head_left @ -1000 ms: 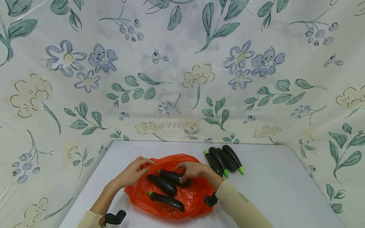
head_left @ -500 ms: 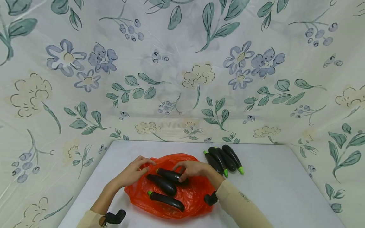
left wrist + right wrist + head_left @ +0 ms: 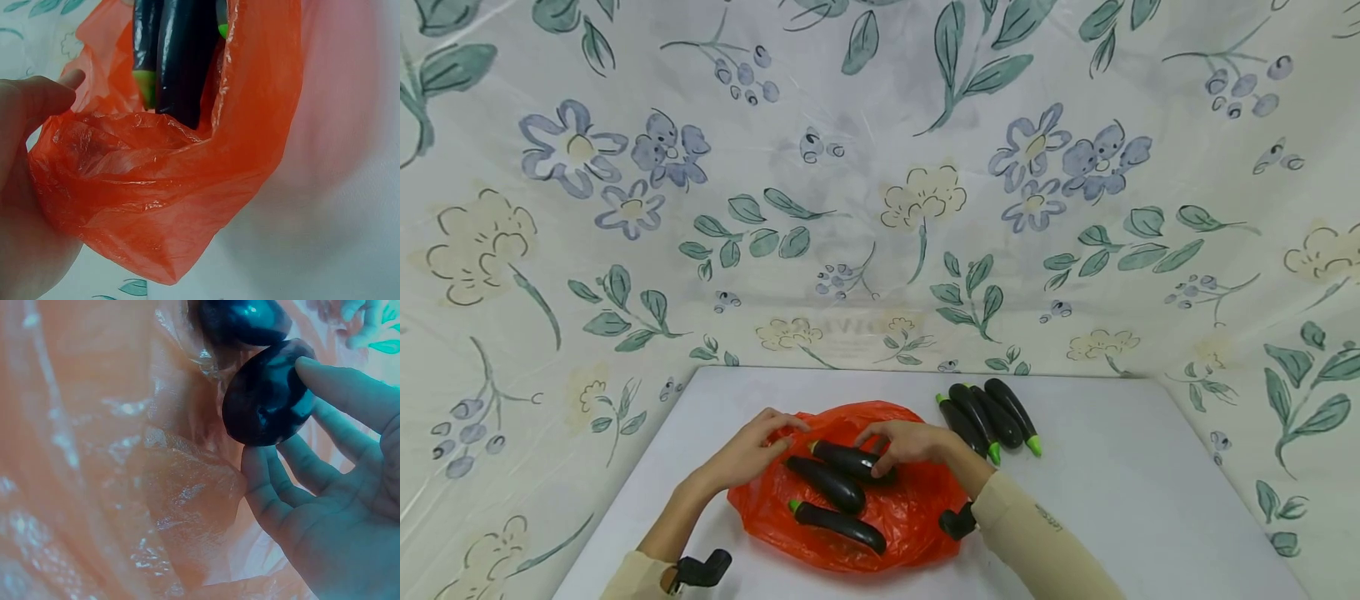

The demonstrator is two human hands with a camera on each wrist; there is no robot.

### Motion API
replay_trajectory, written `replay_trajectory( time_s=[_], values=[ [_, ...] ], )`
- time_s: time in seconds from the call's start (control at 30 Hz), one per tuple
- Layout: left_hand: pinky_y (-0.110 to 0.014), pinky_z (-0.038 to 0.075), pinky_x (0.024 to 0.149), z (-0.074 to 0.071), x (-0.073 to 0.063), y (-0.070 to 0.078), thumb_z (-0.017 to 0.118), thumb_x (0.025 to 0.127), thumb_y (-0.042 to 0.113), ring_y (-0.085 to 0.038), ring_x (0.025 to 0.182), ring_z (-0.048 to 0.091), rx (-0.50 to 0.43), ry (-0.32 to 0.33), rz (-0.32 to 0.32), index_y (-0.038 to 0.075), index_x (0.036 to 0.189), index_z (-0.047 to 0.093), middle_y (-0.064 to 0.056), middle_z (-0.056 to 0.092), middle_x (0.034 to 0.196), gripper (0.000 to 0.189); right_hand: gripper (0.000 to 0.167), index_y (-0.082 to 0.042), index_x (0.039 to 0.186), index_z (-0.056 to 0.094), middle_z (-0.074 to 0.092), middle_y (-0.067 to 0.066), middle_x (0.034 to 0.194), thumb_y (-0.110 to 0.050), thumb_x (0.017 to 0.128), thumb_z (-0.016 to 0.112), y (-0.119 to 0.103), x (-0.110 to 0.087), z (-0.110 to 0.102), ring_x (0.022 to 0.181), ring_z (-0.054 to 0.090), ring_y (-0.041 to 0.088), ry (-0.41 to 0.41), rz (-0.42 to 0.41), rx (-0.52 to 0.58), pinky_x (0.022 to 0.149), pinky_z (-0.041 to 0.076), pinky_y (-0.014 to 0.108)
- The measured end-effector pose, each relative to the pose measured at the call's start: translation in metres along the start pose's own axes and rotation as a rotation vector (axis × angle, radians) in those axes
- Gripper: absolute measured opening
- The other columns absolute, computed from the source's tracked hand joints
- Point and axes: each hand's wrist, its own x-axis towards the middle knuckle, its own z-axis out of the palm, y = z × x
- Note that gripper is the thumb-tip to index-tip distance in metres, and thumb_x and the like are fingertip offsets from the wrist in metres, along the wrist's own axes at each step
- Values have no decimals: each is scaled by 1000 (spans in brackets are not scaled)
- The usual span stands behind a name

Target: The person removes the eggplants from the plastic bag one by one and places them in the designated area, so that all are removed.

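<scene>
In the head view an orange-red plastic bag (image 3: 917, 517) lies spread with its mouth wide, and three dark eggplants lie in it. My right hand (image 3: 906, 443) grips the rear eggplant (image 3: 846, 457) near its rounded end; in the right wrist view the thumb presses one side of the eggplant (image 3: 269, 394) and the fingers support the other. A middle eggplant (image 3: 827, 483) and a front eggplant (image 3: 838, 525) lie nearer me. My left hand (image 3: 758, 450) holds the bag's left rim, with some fingers hidden by the plastic (image 3: 156, 206) in the left wrist view.
Several more eggplants (image 3: 992, 417) lie side by side on the white table (image 3: 1112, 500), behind and right of the bag. A floral-patterned sheet (image 3: 880, 275) rises behind the table and along its sides. Each wrist carries a black camera mount (image 3: 703, 571).
Over the last second my right hand and the rear eggplant have shifted very slightly left. My left hand stays at the bag's rim.
</scene>
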Motion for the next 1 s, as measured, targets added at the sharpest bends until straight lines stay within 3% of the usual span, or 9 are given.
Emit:
replay_trajectory(
  time_s=[1.0],
  values=[
    [-40,54,88,1,2,-1,57,101,9,-25,104,53,6,-2,19,18,123,67,-7,53,113,26,45,-29,128,63,60,0,121,-16,87,76,-4,-24,-14,113,54,24,-83,-44,-22,97,48,46]
  ],
)
